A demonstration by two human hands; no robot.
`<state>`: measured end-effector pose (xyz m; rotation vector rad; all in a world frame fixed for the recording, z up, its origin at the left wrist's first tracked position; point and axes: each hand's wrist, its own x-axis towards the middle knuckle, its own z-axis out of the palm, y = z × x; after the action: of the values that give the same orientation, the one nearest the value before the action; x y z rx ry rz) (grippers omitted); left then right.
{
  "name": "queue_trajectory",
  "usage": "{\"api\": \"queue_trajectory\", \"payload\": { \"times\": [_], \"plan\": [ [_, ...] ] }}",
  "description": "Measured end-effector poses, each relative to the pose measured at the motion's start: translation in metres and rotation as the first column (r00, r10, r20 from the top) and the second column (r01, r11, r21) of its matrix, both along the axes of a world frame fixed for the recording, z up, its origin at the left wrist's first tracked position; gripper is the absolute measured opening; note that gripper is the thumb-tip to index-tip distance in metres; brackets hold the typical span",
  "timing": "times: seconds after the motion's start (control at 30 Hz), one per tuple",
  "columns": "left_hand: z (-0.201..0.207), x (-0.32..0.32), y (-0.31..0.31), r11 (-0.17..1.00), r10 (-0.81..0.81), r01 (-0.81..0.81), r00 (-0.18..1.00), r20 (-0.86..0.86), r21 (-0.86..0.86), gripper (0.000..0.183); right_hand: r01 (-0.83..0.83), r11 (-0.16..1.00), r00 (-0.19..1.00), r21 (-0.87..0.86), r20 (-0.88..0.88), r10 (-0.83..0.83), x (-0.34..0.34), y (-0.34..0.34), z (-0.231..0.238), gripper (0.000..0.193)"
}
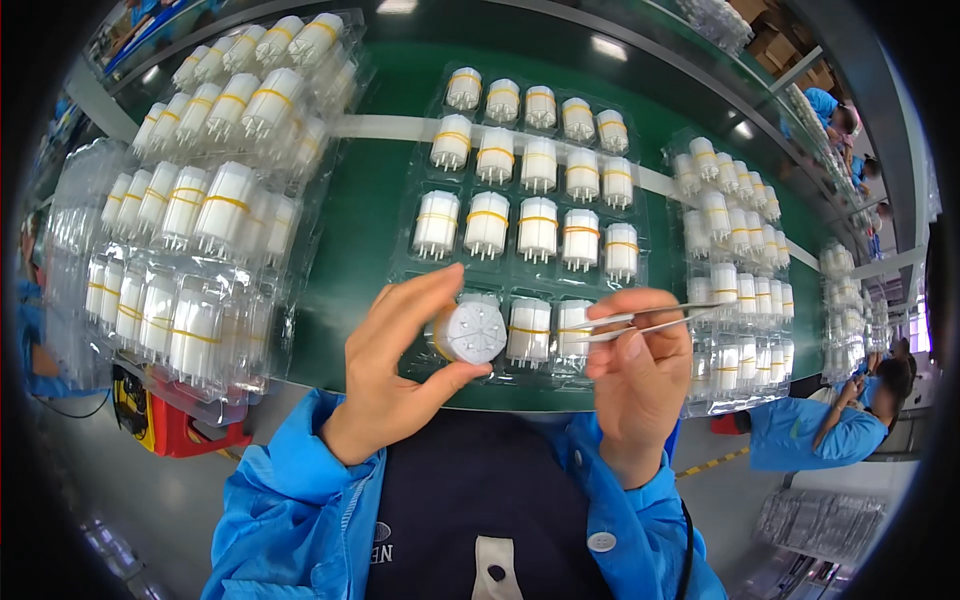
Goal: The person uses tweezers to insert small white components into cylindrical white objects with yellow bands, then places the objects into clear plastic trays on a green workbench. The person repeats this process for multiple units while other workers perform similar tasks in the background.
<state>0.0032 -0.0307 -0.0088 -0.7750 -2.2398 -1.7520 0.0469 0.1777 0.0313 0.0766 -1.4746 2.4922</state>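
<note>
A white cylindrical part [474,332] sits between the thumb and fingers of my left hand [390,365]. Its round end face, marked with radial lines and small pins, is turned up toward me. My right hand [642,380] is closed around metal tweezers [672,318], whose tips point left, over a banded cylinder [572,328] in the tray. Both hands are at the near row of a clear plastic tray [402,262]. Rows of similar white cylinders stand in it, with yellow bands round them and pins at their lower ends, such as this one [528,330].
Stacked trays of cylinders [200,225] rise on my left; more stacks [735,290] stand to the right. Everything rests on a green work surface [350,220]. A red stool [195,428] is below at the left. A co-worker in blue [820,435] sits at the right.
</note>
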Motion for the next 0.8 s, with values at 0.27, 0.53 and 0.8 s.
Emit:
{"api": "queue_trajectory", "payload": {
  "times": [0.27, 0.53, 0.8],
  "plan": [
    [0.018, -0.003, 0.005, 0.999, -0.032, 0.030, 0.998, -0.061, -0.033, 0.055, -0.084, 0.914, 0.989, 0.398, -0.079, 0.125, -0.011, -0.017, 0.002, 0.020],
    [0.004, 0.001, 0.007, 0.988, -0.056, 0.057, 0.998, -0.014, 0.146, 0.055, 0.003, 0.908, 0.986, 0.419, -0.155, 0.068, -0.008, -0.024, 0.014, 0.025],
    [0.002, 0.004, 0.003, 0.975, -0.155, 0.150, 0.988, 0.019, 0.162, 0.056, 0.003, 0.884, 0.983, 0.467, -0.165, 0.084, -0.010, -0.027, 0.005, 0.019]
  ]
}}
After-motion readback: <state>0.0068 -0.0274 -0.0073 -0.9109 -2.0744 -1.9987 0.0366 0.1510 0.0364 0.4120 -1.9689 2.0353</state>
